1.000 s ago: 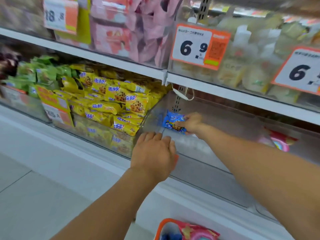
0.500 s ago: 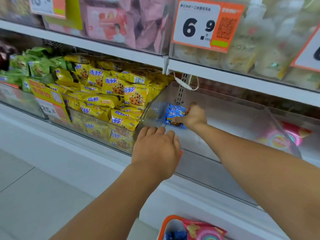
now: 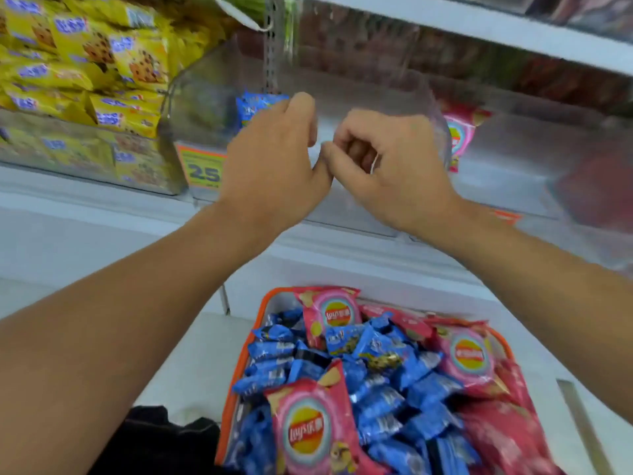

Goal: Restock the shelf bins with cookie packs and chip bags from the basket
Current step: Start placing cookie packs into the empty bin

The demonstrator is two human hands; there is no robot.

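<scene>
A clear shelf bin [image 3: 205, 94] holds one blue cookie pack [image 3: 257, 101] at its back left. My left hand [image 3: 274, 166] and my right hand [image 3: 387, 169] hover side by side in front of that bin, both loosely curled and holding nothing. The left hand partly hides the cookie pack. Below, an orange-rimmed basket [image 3: 240, 358] is heaped with blue cookie packs [image 3: 376, 358] and pink chip bags [image 3: 308, 426]. One pink chip bag [image 3: 460, 132] lies in the neighbouring clear bin on the right.
The bin to the left is full of yellow cookie packs [image 3: 102, 63]. An orange price tag [image 3: 202, 169] hangs on the bin front. A white shelf ledge [image 3: 102, 217] runs below the bins, and another shelf edge [image 3: 479, 25] passes overhead.
My right hand let go of the blue cookie pack and drew back out of the bin. My left hand lifted off the bin's front. The view tipped down onto the basket.
</scene>
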